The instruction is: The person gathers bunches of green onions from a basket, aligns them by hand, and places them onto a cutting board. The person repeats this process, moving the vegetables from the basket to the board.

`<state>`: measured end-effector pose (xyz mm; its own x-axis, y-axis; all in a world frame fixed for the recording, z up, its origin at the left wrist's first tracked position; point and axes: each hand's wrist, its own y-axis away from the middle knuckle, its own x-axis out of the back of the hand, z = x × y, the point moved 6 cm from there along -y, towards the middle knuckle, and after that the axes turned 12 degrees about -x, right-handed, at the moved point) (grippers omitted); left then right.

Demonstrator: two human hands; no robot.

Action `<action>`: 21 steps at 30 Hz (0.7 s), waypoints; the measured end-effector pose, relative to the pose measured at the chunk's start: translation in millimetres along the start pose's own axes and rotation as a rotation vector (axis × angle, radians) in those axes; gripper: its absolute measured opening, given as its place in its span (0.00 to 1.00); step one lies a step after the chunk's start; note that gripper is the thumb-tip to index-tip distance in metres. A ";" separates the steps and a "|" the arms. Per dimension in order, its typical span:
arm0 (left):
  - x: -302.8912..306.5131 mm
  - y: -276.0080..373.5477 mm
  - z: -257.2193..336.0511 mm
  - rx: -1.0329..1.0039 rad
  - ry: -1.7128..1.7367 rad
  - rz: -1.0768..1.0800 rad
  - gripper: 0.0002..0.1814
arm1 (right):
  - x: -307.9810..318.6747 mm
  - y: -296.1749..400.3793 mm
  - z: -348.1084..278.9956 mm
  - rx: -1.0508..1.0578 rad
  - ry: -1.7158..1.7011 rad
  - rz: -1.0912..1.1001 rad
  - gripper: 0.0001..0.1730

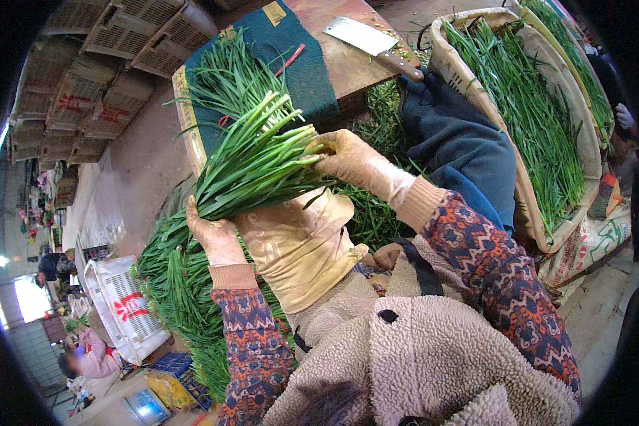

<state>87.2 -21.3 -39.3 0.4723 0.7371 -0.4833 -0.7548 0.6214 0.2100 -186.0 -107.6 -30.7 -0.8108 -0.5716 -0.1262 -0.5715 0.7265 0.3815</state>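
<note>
A loose bunch of garlic chives (261, 160) lies across both my gloved hands above my lap. My left hand (213, 234) holds the leafy part, its thumb over the leaves. At the cut pale stem ends, my right hand (349, 160) pinches some stalks between thumb and fingers. Beyond the bunch, another pile of chives (234, 74) rests on the dark green cloth (314, 80) covering part of a table. A cleaver (362, 37) with a wooden handle lies on the bare tabletop. Under the bunch, a yellowish apron (293, 250) covers my lap.
A large heap of chives (186, 287) lies at my left. To the right stands a lined crate of chives (532, 128), with dark blue cloth (458, 133) beside it. Red ties (290, 59) lie on the table cloth. Stacked crates (85, 96) and a person (93, 354) are farther left.
</note>
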 end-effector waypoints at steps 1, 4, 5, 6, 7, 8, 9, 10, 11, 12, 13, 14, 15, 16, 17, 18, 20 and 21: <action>-0.2 1.8 1.5 0.002 0.002 -0.011 0.24 | -6.6 -2.8 1.8 0.015 -0.186 -0.037 0.16; 1.9 8.0 6.1 0.021 0.011 -0.007 0.24 | 12.4 3.3 8.3 0.074 -0.593 0.152 0.12; 5.9 6.4 5.8 0.009 0.018 0.022 0.24 | 31.2 5.0 13.8 0.137 -0.624 0.226 0.11; 8.7 0.6 2.8 -0.001 0.027 0.045 0.24 | 47.1 11.6 14.0 0.118 -0.496 0.321 0.13; 12.6 -2.2 2.0 -0.015 0.033 0.073 0.24 | 56.5 19.5 14.2 0.126 -0.297 0.381 0.14; 12.9 -3.9 2.6 -0.026 0.037 0.038 0.24 | 53.4 21.3 14.9 0.116 -0.207 0.371 0.15; 14.5 -1.6 1.2 0.000 0.049 0.056 0.24 | 48.1 25.8 18.1 0.098 -0.118 0.359 0.16; 12.9 -0.5 0.2 0.030 0.058 0.072 0.24 | 38.8 28.2 11.1 0.182 0.004 0.450 0.19; 11.3 0.9 -1.3 0.061 0.068 0.086 0.23 | 24.5 32.2 -6.0 0.369 0.174 0.472 0.23; 7.1 3.7 -0.7 0.074 0.103 0.094 0.23 | 14.5 29.5 -12.5 0.385 0.245 0.530 0.23; 8.6 2.7 1.8 0.052 0.092 0.109 0.23 | 5.1 26.8 -17.6 0.404 0.309 0.582 0.23; 10.9 0.6 3.1 0.029 0.081 0.123 0.23 | 0.2 9.2 -10.1 0.334 0.297 0.472 0.22; 10.0 -0.7 1.2 0.017 0.074 0.131 0.23 | -6.0 0.4 -5.4 0.224 0.042 0.242 0.21; 7.7 0.7 1.8 -0.011 0.062 0.123 0.23 | -10.0 -7.0 1.3 0.218 -0.123 0.167 0.20; 7.3 -1.2 3.7 -0.023 0.063 0.105 0.23 | -13.6 -13.1 8.4 0.211 -0.288 0.091 0.20; 8.2 -1.8 3.9 -0.028 0.065 0.093 0.23 | -12.1 -10.6 10.3 0.173 -0.360 0.098 0.18; 9.1 -0.6 1.6 -0.006 0.076 0.072 0.23 | -9.9 -3.5 14.2 0.096 -0.504 0.112 0.14; 11.5 -0.9 1.8 -0.005 0.072 0.081 0.24 | -4.0 -5.9 24.0 0.047 -0.592 0.146 0.15</action>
<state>94.1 -12.9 -43.5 0.3755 0.7639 -0.5248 -0.7916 0.5589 0.2472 -182.4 -100.5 -54.5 -0.8061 -0.1660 -0.5681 -0.4435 0.8050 0.3940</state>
